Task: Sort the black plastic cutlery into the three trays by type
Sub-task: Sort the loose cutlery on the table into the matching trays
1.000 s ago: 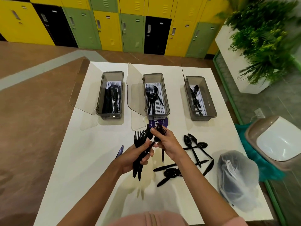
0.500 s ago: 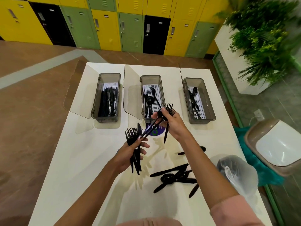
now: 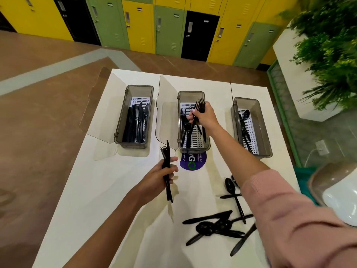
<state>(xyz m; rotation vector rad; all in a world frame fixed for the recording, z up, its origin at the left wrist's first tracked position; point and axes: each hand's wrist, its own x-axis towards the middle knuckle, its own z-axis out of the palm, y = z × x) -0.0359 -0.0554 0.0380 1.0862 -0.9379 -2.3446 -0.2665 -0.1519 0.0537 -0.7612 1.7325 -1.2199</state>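
Observation:
Three grey trays stand in a row on the white table (image 3: 100,190). The left tray (image 3: 123,124) holds knives, the middle tray (image 3: 193,93) forks, the right tray (image 3: 264,132) spoons. My right hand (image 3: 204,117) is over the middle tray, shut on a few black forks (image 3: 200,105) with tines pointing away. My left hand (image 3: 158,176) is nearer me, in front of the trays, shut on a bunch of black cutlery (image 3: 167,167), forks and a knife. A loose pile of spoons and knives (image 3: 216,227) lies on the table under my right forearm.
Each tray's clear lid stands open to its left. A purple round sticker (image 3: 193,162) is in front of the middle tray. A bin with a white lid (image 3: 336,194) and a planter (image 3: 328,55) are to the right of the table; lockers line the far wall.
My right hand has carried its forks away from my left hand and forward over the middle tray. My left hand has stayed in place with its bunch.

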